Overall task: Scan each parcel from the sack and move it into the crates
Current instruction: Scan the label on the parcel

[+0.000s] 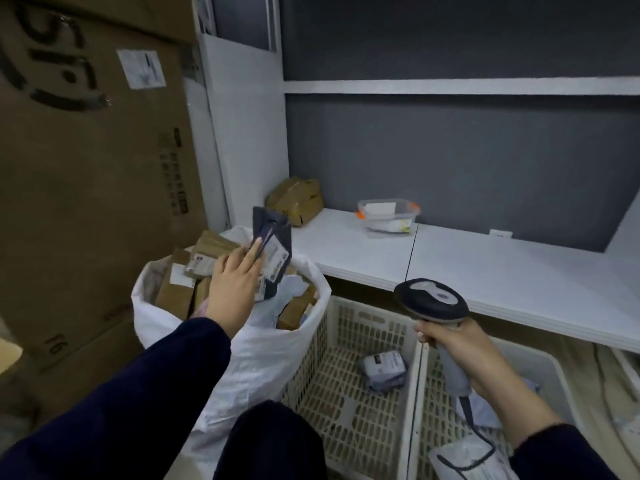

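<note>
Two hands are in view. A dark parcel (272, 251) with one white label is gripped by the left hand (235, 285) and held upright just above the mouth of the one white sack (249, 358). The sack is filled with brown cardboard parcels (175, 294); they overlap, so an exact count cannot be given. One barcode scanner (433, 299) is clasped by its handle in the right hand (460, 351), with its head pointed toward the held parcel.

Two pale latticed crates are set side by side just beside the sack. One wrapped parcel (384, 370) is seen lying in the left crate (363, 327). At least two pale bags (464, 459) are seen in the right crate (550, 367), partly covered by the right arm.

On the white surface (485, 265) behind the crates, one cardboard box (298, 200) and one clear plastic container (388, 216) are placed well apart. Large cartons (86, 168) are stacked at the left.
</note>
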